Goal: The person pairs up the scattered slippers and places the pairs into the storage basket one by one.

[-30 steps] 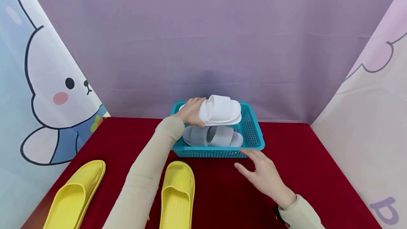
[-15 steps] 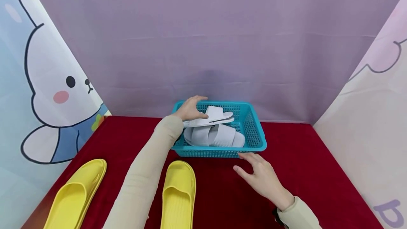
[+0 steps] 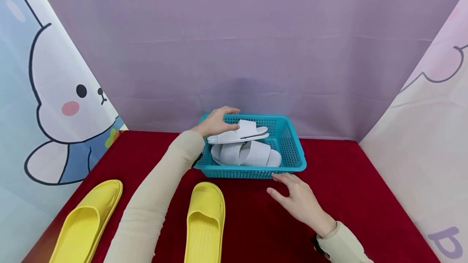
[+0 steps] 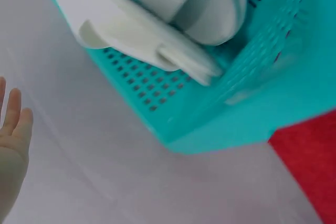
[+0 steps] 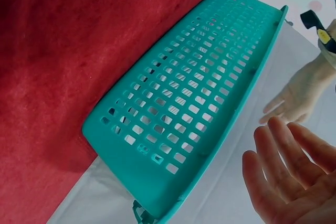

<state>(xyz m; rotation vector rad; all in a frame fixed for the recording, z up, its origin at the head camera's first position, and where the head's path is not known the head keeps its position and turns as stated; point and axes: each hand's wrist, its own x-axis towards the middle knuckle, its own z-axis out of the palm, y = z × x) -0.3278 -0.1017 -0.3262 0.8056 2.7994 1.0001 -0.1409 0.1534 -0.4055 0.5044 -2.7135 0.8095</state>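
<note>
A teal plastic basket stands at the back of the red cloth. Inside it lie white slide slippers towards the rear and light grey slide slippers along the front. My left hand hovers over the basket's back left part, fingers spread and holding nothing. In the left wrist view that hand is apart from the white slippers. My right hand, fingers relaxed, is near the basket's front right corner with nothing in it. Its fingers show beside the basket wall in the right wrist view.
One yellow slipper lies on the red cloth in front of the basket, and another yellow slipper lies at the left. A purple curtain rises behind the basket. Printed cloth hangs at the left side.
My left hand has lowered the white slippers into the basket, let go of them and drawn slightly up and left. The right hand has hardly moved.
</note>
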